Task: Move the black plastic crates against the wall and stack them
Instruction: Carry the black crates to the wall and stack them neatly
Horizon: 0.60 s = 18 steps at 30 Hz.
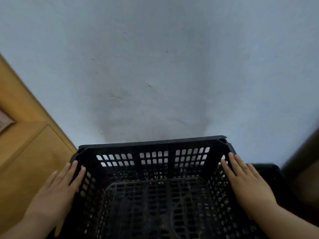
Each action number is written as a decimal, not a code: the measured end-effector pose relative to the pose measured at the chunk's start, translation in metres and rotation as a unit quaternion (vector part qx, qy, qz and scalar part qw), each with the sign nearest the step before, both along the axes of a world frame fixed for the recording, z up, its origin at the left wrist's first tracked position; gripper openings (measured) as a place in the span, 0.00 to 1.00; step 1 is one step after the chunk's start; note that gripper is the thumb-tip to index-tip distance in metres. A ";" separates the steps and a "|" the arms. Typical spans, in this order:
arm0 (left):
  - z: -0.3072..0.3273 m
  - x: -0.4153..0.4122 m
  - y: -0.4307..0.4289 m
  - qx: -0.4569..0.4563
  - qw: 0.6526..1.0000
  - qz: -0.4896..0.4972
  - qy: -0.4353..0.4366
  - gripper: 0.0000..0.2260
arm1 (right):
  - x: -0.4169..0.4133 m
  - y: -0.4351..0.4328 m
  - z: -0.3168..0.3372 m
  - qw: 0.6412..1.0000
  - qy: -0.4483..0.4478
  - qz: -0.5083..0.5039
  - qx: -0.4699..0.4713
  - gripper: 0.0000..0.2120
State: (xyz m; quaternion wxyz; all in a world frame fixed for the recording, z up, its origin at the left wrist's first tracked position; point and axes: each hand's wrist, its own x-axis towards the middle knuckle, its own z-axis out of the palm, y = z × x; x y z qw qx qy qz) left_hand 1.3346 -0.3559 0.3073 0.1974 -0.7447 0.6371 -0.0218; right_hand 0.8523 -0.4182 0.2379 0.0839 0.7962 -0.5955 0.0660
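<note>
A black plastic crate (151,145) with perforated walls fills the lower middle of the view, its far rim close to the pale blue wall (155,66). My left hand (57,190) lies flat against the crate's left rim, fingers extended. My right hand (246,183) lies flat on the right rim, fingers extended too. Through the mesh floor I see more black lattice below, so this crate seems to rest on another. A second black crate (269,169) shows partly to the right, behind my right hand.
An orange-brown wooden cabinet (25,152) stands at the left, touching the wall. A dark blurred object (303,161) is at the right edge.
</note>
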 end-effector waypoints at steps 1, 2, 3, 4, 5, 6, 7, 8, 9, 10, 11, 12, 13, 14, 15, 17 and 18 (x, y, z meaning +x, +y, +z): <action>-0.005 0.018 -0.015 0.004 1.000 -0.004 -0.002 0.42 | 0.015 -0.009 -0.005 1.000 0.003 -0.008 -0.010 0.46; -0.009 0.033 -0.030 0.002 1.000 -0.012 0.006 0.42 | 0.030 -0.018 -0.005 1.000 0.007 -0.013 -0.008 0.47; -0.014 0.049 -0.045 0.001 1.000 -0.020 0.017 0.42 | 0.042 -0.025 -0.009 1.000 0.002 -0.021 -0.010 0.49; -0.016 0.063 -0.059 0.000 0.999 -0.033 0.024 0.43 | 0.055 -0.031 -0.013 1.000 -0.004 -0.024 -0.009 0.51; -0.017 0.077 -0.072 -0.008 0.998 -0.060 0.028 0.45 | 0.068 -0.038 -0.015 0.999 -0.007 -0.032 -0.010 0.53; -0.019 0.092 -0.085 -0.001 0.996 -0.085 0.022 0.50 | 0.080 -0.043 -0.018 0.999 -0.007 -0.038 -0.010 0.52; -0.022 0.106 -0.096 0.008 0.994 -0.107 0.012 0.55 | 0.090 -0.048 -0.021 0.999 -0.012 -0.042 -0.010 0.50; -0.028 0.122 -0.105 -0.008 0.990 -0.139 0.008 0.58 | 0.100 -0.053 -0.024 0.999 -0.022 -0.041 -0.008 0.46; -0.036 0.136 -0.115 -0.024 0.986 -0.166 0.003 0.60 | 0.108 -0.057 -0.028 0.999 -0.031 -0.036 -0.016 0.42; -0.044 0.146 -0.122 -0.036 0.983 -0.180 -0.004 0.62 | 0.115 -0.061 -0.030 0.998 -0.036 -0.027 -0.031 0.36; -0.050 0.153 -0.128 -0.028 0.982 -0.189 0.001 0.63 | 0.121 -0.066 -0.033 0.998 -0.036 -0.021 -0.043 0.32; -0.053 0.157 -0.132 -0.017 0.981 -0.194 0.012 0.64 | 0.125 -0.071 -0.036 0.998 -0.030 -0.021 -0.050 0.30; -0.061 0.164 -0.135 -0.010 0.981 -0.194 0.027 0.65 | 0.129 -0.075 -0.039 0.998 -0.023 -0.023 -0.053 0.30; -0.066 0.167 -0.137 -0.006 0.981 -0.189 0.035 0.65 | 0.132 -0.078 -0.041 0.998 -0.014 -0.026 -0.057 0.31; -0.072 0.170 -0.140 -0.004 0.982 -0.186 0.044 0.65 | 0.135 -0.081 -0.043 0.998 -0.005 -0.029 -0.059 0.33; -0.083 0.177 -0.145 -0.007 0.981 -0.187 0.043 0.65 | 0.138 -0.084 -0.049 0.998 0.014 -0.032 -0.055 0.39; -0.088 0.180 -0.147 -0.012 0.982 -0.185 0.037 0.66 | 0.140 -0.084 -0.051 0.998 0.021 -0.032 -0.055 0.40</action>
